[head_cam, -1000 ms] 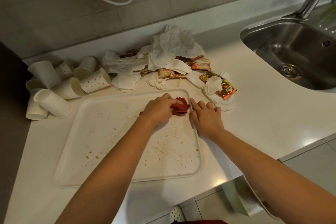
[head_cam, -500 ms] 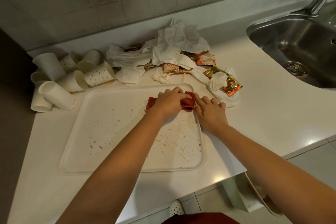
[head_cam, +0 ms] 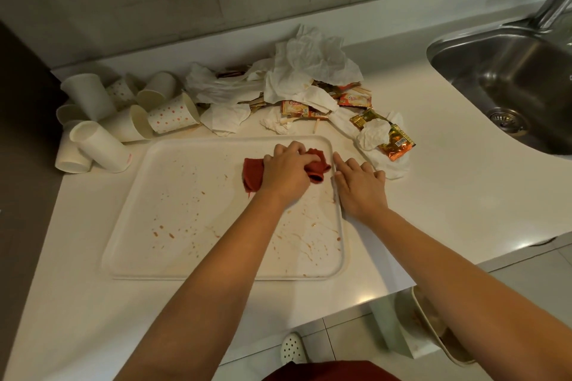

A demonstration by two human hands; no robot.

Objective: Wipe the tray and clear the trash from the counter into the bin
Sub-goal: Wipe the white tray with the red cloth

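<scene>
Two hands work: my left hand (head_cam: 286,172) grips the bunched red cloth (head_cam: 315,165) at the flat cream plastic tray's (head_cam: 130,244) far right corner; my right hand (head_cam: 360,184) lies flat, steadying its edge. Stains sit nearer me.

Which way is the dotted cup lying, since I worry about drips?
Tipped over. The dotted cup lies on its side on the counter, its open mouth facing right toward the napkins.

Orange sachet (head_cam: 295,109) behind tray: partly readable "Co...mate"; other print illegible.
</scene>
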